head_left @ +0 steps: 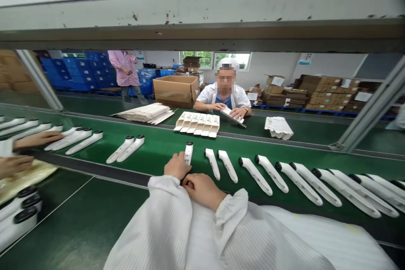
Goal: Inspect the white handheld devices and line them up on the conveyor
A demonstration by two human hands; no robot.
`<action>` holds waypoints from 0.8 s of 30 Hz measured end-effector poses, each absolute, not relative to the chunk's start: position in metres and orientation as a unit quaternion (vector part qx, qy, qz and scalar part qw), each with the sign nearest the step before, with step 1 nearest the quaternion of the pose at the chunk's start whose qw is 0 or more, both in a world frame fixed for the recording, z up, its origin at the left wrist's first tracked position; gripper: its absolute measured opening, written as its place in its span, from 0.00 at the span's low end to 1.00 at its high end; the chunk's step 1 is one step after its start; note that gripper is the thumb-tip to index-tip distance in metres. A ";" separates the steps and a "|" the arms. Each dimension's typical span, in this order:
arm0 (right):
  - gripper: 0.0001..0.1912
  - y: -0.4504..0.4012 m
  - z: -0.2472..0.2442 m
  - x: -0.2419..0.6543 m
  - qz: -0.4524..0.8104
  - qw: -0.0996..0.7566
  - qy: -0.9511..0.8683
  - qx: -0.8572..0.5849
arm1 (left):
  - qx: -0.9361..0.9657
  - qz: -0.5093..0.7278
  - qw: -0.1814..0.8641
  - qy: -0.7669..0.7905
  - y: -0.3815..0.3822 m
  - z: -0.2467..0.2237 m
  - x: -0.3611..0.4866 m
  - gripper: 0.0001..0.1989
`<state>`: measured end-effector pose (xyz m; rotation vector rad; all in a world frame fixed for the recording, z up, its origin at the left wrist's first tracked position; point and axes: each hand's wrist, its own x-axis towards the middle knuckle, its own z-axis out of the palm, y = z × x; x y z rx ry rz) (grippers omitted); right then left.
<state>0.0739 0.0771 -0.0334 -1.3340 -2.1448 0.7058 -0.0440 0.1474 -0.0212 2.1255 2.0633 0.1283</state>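
Observation:
Upright in my left hand (177,166) is a white handheld device with a black head (189,152); my fingers are closed around its lower part. Just below and to the right, my right hand (204,189) has its fingers curled inward close to the left wrist. What those fingers hold, if anything, is hidden. To the right on the green belt (177,148) lies a row of similar white devices (228,165), black heads pointing away. Two more white devices (130,148) lie side by side to the left.
A co-worker's hands (38,140) reach over devices at the left edge. Across the belt a seated person (223,101) handles a white carton (234,117). Open white boxes (198,123) and flat cartons (145,113) lie there. A metal shelf beam (202,8) crosses overhead.

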 end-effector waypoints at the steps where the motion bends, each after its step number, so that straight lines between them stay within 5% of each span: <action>1: 0.06 0.078 -0.034 0.074 0.254 0.253 -0.790 -0.497 | 0.715 0.037 0.094 0.691 0.148 -0.021 -0.044 0.23; 11: 0.06 0.083 -0.036 0.083 0.247 0.285 -0.792 -0.481 | 0.729 0.029 0.130 0.671 0.150 -0.017 -0.036 0.22; 18: 0.12 0.092 -0.039 0.102 0.220 0.392 -0.705 -0.548 | 0.747 0.166 0.273 0.584 0.148 -0.021 -0.035 0.23; 24: 0.15 0.105 -0.048 0.125 0.254 0.461 -0.587 -0.615 | 0.674 0.240 0.245 0.655 0.157 -0.023 -0.063 0.16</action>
